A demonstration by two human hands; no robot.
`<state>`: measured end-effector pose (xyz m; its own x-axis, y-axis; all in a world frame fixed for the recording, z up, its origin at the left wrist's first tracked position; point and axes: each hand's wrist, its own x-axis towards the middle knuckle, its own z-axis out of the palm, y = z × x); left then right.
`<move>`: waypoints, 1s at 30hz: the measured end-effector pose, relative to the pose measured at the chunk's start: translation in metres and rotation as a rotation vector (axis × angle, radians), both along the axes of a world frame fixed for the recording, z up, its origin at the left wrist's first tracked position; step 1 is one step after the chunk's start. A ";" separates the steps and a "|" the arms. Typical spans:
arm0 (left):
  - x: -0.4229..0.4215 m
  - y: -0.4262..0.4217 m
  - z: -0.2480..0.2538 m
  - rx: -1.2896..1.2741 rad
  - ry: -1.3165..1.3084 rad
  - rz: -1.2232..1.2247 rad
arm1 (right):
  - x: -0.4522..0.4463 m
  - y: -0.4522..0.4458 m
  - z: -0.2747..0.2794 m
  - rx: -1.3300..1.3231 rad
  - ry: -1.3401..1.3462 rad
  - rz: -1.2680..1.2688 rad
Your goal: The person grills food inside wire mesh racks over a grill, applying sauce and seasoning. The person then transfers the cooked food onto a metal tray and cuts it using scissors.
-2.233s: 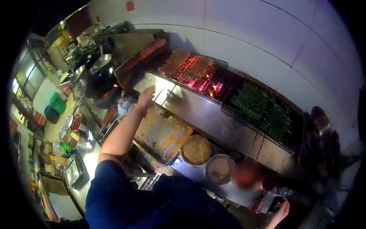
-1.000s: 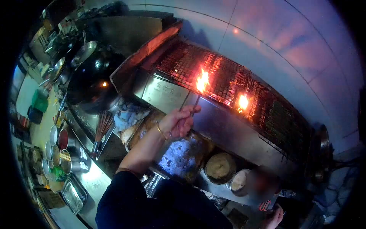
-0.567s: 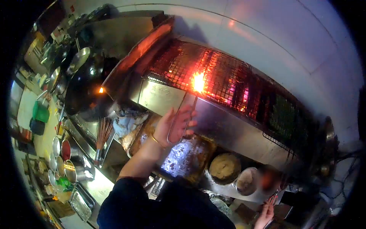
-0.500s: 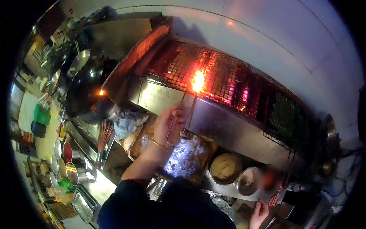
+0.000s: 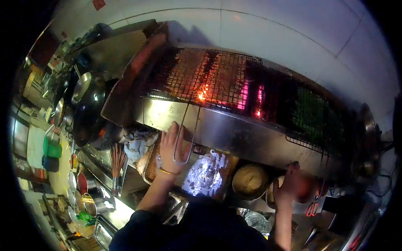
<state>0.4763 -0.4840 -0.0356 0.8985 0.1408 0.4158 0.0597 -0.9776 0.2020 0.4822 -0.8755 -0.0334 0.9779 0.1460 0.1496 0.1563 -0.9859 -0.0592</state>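
My left hand (image 5: 171,146) is at the long wire handle (image 5: 182,138) of a grill basket, its fingers stretched out and apart. The handle's rounded end loops across the hand near the wrist. Flat brown food (image 5: 186,69) lies under the wire mesh on the grill (image 5: 228,79). My right hand (image 5: 284,189) reaches over the containers below the grill's front, thumb apart from the fingers. Its fingertips come close to a small dark reddish thing (image 5: 293,166) that I cannot make out. Beside it is a blurred red container (image 5: 306,188).
A small flame (image 5: 202,94) burns at the grill's front edge. Below stand a bowl of tan powder (image 5: 250,180) and a stained tray (image 5: 209,173). Red-handled scissors (image 5: 312,208) hang at the right. At the left are a black wok (image 5: 90,113), a bamboo brush (image 5: 117,167) and a cloth (image 5: 138,144).
My left hand's curled fingers have straightened beside the handle. My right hand has moved up and forward to the containers. The flame has shrunk, and the view has shifted slightly.
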 end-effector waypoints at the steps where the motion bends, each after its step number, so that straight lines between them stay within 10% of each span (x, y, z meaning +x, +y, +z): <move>1: 0.000 0.001 -0.003 0.001 -0.020 -0.017 | 0.002 0.005 0.003 -0.040 0.039 -0.019; 30: 0.012 -0.010 0.013 -0.049 0.169 0.117 | 0.012 0.007 0.005 0.091 0.006 0.035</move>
